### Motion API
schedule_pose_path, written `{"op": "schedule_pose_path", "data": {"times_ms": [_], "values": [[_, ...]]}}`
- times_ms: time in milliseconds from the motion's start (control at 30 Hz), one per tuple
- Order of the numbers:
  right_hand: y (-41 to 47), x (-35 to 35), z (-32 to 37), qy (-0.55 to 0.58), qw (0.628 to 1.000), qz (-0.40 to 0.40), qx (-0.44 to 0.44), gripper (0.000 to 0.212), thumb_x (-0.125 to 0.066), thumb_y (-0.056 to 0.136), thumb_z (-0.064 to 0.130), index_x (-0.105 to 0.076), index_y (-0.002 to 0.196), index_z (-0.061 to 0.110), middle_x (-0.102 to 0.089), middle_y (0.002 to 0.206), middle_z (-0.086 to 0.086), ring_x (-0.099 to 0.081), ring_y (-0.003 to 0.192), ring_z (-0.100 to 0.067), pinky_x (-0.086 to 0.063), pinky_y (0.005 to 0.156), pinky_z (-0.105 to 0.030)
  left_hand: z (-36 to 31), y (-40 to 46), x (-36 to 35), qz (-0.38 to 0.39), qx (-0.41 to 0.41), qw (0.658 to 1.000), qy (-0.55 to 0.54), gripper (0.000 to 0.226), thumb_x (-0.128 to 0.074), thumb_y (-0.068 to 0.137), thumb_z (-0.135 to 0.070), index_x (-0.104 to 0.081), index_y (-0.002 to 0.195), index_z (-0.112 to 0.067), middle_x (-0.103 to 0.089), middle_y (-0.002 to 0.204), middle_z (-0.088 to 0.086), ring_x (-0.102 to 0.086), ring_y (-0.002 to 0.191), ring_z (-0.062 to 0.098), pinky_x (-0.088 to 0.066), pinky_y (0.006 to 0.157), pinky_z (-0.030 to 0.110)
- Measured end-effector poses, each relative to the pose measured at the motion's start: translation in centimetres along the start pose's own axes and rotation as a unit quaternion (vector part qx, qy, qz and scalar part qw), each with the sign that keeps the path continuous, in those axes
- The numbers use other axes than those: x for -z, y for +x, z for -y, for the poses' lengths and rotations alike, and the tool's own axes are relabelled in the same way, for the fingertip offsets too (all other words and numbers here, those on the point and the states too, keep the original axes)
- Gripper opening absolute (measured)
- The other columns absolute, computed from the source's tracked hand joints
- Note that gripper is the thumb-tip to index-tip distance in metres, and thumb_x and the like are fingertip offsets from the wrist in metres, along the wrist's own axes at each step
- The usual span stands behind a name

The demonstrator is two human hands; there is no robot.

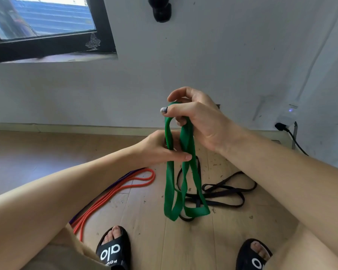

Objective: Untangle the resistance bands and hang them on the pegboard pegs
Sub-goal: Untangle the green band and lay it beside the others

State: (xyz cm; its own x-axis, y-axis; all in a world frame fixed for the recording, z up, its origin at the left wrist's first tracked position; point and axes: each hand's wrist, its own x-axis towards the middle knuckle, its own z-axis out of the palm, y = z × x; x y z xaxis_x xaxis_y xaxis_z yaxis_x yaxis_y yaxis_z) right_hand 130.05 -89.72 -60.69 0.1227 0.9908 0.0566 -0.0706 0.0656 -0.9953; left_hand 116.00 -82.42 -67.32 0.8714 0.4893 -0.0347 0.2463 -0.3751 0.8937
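A wide green resistance band (169,184) hangs doubled and twisted in front of me, its lower loops just above the floor. My right hand (199,121) grips its top fold, fingers curled round it. Lower down, my left hand (160,149) pinches the strands between thumb and fingers. On the wooden floor lie a tangled black band (222,193) behind the green one, an orange-red band (125,188) to the left, and a purple band (113,185) alongside the orange one. No pegboard is in view.
A grey wall (203,65) rises ahead with a black-framed window (47,28) at the upper left and a dark fixture (161,10) at top centre. A plug and cable (289,133) sit low on the right wall. My feet in black slides (113,250) stand below.
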Motion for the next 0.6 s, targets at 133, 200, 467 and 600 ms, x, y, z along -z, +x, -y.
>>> {"op": "schedule_pose_path", "data": {"times_ms": [133,200,467,600], "values": [[0.1,0.3,0.2,0.023,0.999,-0.028,0.009,0.030,-0.076,0.073,0.007,-0.059,0.096,0.015,-0.060,0.090,-0.011,-0.045,0.062,-0.011,-0.042,0.061,-0.026,-0.3,0.0,0.0,-0.019,0.013,0.999,-0.038,0.025,-0.075,0.090,-0.011,-0.067,0.113,-0.005,-0.077,0.101,0.012,-0.074,0.094,0.026,-0.058,0.090,0.041],[0.4,0.6,0.5,0.042,0.998,-0.048,0.013,0.027,-0.076,0.072,0.007,-0.059,0.092,0.015,-0.056,0.090,-0.013,-0.046,0.060,-0.011,-0.042,0.060,-0.027,-0.6,-0.2,0.1,-0.033,0.015,0.998,-0.050,0.031,-0.075,0.090,-0.007,-0.061,0.118,-0.006,-0.077,0.103,0.014,-0.075,0.094,0.027,-0.060,0.088,0.041],[0.9,1.3,1.0,0.115,0.989,-0.092,0.013,0.028,-0.074,0.067,0.005,-0.057,0.086,0.015,-0.063,0.086,-0.011,-0.042,0.056,-0.012,-0.038,0.056,-0.025,-0.8,0.0,0.0,-0.067,0.011,0.998,-0.005,0.026,-0.075,0.092,-0.020,-0.064,0.114,-0.011,-0.075,0.104,0.009,-0.073,0.097,0.025,-0.058,0.093,0.050],[1.0,1.1,1.1,0.143,0.985,-0.096,0.007,0.022,-0.073,0.076,0.001,-0.057,0.084,0.014,-0.055,0.090,-0.013,-0.041,0.055,-0.011,-0.038,0.057,-0.026,-0.9,0.2,-0.4,-0.057,0.005,0.998,0.021,0.037,-0.086,0.081,-0.028,-0.060,0.102,-0.013,-0.068,0.090,0.007,-0.070,0.083,0.022,-0.060,0.074,0.037]]}}
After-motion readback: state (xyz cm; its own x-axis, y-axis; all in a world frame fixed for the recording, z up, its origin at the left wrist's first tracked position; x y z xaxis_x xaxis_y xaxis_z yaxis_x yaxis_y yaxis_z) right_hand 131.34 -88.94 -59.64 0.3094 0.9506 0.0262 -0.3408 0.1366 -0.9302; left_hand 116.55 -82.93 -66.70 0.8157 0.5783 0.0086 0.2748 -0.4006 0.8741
